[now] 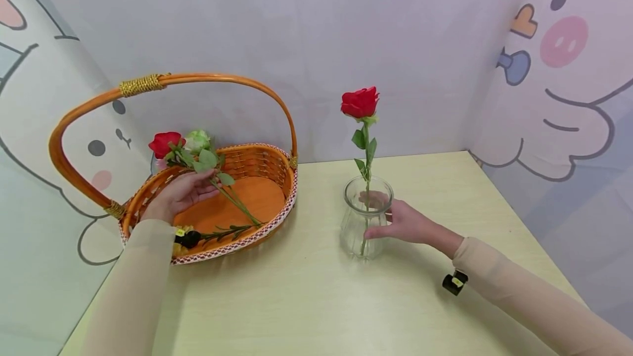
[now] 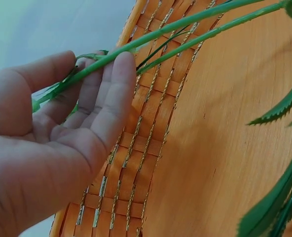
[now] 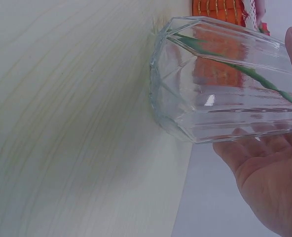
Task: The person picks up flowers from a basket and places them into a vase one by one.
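Observation:
My left hand (image 1: 184, 194) is inside the brown wicker basket (image 1: 262, 194), pinching a green flower stem (image 2: 161, 33) between thumb and fingers. A second stem (image 2: 210, 37) runs beside it; whether that one is held too, I cannot tell. Just beyond the hand are a red rose (image 1: 166, 144) and a pale green flower (image 1: 199, 140), both leaning at the basket's left side. My right hand (image 1: 407, 223) grips the clear glass vase (image 1: 352, 235), fingers behind it and thumb in front. One red rose (image 1: 360, 103) stands upright in the vase, its stem reaching the bottom.
A tall arched handle (image 1: 222, 78) rises over the basket. Low in the basket lies a serrated-leaf stem (image 1: 229, 231), with yellow petals (image 1: 178, 249) partly covered by my left sleeve. Behind the pale wooden table (image 1: 296, 301) hangs a cartoon-printed cloth (image 1: 321, 43).

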A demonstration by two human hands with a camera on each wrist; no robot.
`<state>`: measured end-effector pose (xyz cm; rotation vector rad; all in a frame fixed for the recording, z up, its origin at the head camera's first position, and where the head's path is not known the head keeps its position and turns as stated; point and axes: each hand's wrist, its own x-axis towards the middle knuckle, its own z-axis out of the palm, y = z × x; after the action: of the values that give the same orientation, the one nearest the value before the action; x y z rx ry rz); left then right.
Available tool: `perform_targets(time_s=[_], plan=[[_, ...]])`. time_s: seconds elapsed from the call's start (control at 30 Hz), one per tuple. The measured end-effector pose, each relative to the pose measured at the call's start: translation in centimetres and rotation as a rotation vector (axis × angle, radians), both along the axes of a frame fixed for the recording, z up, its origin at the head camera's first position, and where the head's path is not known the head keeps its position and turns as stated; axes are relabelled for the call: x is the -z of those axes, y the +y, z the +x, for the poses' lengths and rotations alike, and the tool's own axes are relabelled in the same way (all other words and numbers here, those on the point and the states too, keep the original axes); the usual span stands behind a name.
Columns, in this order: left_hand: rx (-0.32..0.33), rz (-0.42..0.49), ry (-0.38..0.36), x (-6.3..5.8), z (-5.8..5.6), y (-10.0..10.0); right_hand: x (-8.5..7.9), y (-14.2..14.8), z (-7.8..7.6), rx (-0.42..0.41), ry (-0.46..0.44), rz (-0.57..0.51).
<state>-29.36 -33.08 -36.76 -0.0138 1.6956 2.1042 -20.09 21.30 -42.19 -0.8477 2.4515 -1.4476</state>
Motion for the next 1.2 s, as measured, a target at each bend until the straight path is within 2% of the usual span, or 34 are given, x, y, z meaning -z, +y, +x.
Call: perform_targets(time_s=[0.33,0.6,0.73,0.9,0.97,1.03,1.2], plan=[[0.039,0.026,0.016,0.2,0.0,0.1,0.1,0.0,0.0,0.001,-0.01,0.005],[0.054,0.059,-0.003,0.1,-0.2,0.1,0.2,0.1,-0.1,-0.003,-0.011,-0.005],[0.08,0.15,0.015,-0.2,-0.4,0.1,0.1,0.0,-0.1,-0.005,-0.004,-0.004],[0.088,0.388,0.016,-1.0,-0.3,0.1,-0.1,0.0,-0.1,0.009,-0.008,0.01],[0.083,0.439,0.006,-1.3,-0.2,0.2,-0.1,0.0,0.0,0.016,-0.011,0.013],[0.079,0.446,-0.003,-1.5,-0.2,0.2,-0.1,0.0,0.0,0.018,-0.009,0.013],[0.062,0.389,-0.003,-1.5,-0.2,0.3,-0.1,0.0,0.0,0.018,-0.003,0.021]])
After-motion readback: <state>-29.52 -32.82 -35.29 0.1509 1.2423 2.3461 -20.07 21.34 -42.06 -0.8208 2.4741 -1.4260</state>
